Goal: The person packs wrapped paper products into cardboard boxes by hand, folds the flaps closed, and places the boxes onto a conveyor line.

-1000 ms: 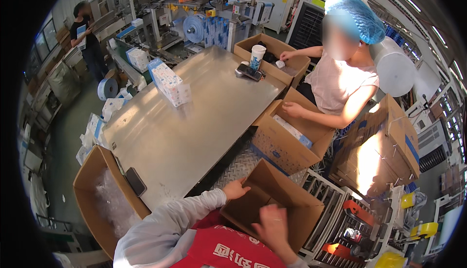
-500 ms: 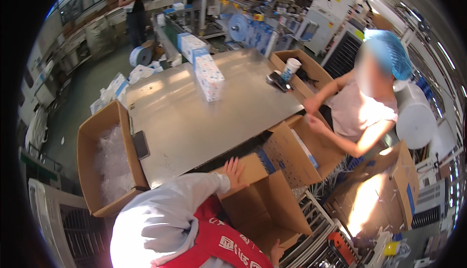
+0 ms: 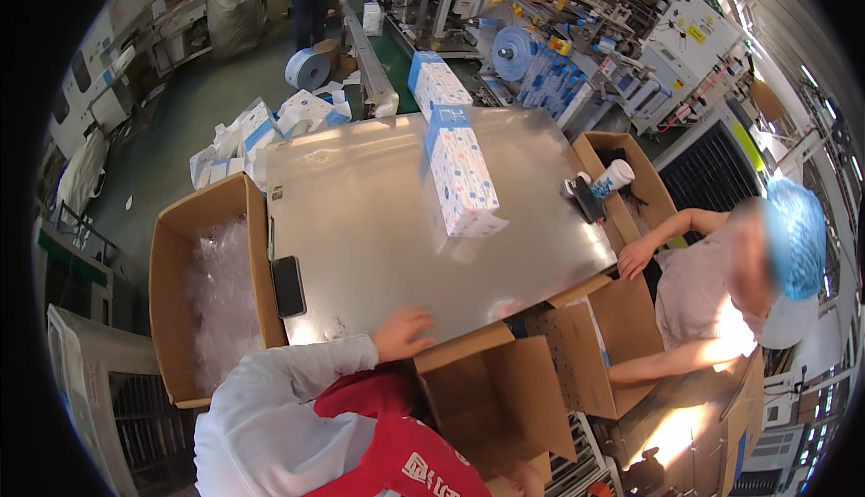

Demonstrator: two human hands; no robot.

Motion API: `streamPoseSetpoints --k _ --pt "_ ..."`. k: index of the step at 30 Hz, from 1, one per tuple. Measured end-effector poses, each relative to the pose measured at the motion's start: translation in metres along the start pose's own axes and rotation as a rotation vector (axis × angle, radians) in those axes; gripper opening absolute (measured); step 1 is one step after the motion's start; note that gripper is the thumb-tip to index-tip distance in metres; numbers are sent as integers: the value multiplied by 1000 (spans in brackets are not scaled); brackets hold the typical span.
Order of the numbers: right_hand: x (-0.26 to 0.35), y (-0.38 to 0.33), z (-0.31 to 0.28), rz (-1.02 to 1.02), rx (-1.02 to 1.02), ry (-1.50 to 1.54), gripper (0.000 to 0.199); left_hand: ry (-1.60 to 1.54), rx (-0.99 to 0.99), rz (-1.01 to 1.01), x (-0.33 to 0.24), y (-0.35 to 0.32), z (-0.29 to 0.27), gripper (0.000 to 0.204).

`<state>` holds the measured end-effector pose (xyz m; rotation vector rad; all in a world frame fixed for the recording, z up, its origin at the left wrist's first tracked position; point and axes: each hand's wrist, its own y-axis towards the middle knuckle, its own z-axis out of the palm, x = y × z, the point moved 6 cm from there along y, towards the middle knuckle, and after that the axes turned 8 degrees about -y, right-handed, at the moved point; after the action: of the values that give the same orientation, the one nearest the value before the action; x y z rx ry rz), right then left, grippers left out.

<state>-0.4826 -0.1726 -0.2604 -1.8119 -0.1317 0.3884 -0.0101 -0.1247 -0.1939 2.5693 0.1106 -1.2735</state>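
My left hand [image 3: 404,333], below a grey sleeve, is just over the near edge of the metal table [image 3: 360,263]. Its fingers are stretched out and nothing shows in them. In front of me stands an open cardboard box [image 3: 468,398], its flaps folded outward. My right hand [image 3: 527,479] is at the box's near side by the lower edge of the picture; its fingers are blurred and partly hidden. Towards the table's far side lies a row of white-and-blue patterned packs [image 3: 461,173], the nearest with a loose film end.
On the left stands a carton [image 3: 257,290] of clear plastic bags, beside a phone [image 3: 288,286]. A co-worker's arm [image 3: 676,366] reaches into another carton [image 3: 622,317] on the right. A cup [image 3: 613,178] stands at the far right corner; a conveyor [image 3: 368,55] lies beyond.
My left hand has left the box flap and moved to the table edge. The packs have come farther onto the table. The co-worker's hands have parted, one going into the carton. The view has shifted.
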Motion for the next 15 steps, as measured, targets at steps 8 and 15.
streamPoseSetpoints --k 8,15 --pt "339 -216 -286 -1002 -1393 -54 43 533 -269 -390 108 -37 -76 76" --pt "509 -207 -201 -1315 -758 -314 40 462 -241 -427 111 -30 -79 74"
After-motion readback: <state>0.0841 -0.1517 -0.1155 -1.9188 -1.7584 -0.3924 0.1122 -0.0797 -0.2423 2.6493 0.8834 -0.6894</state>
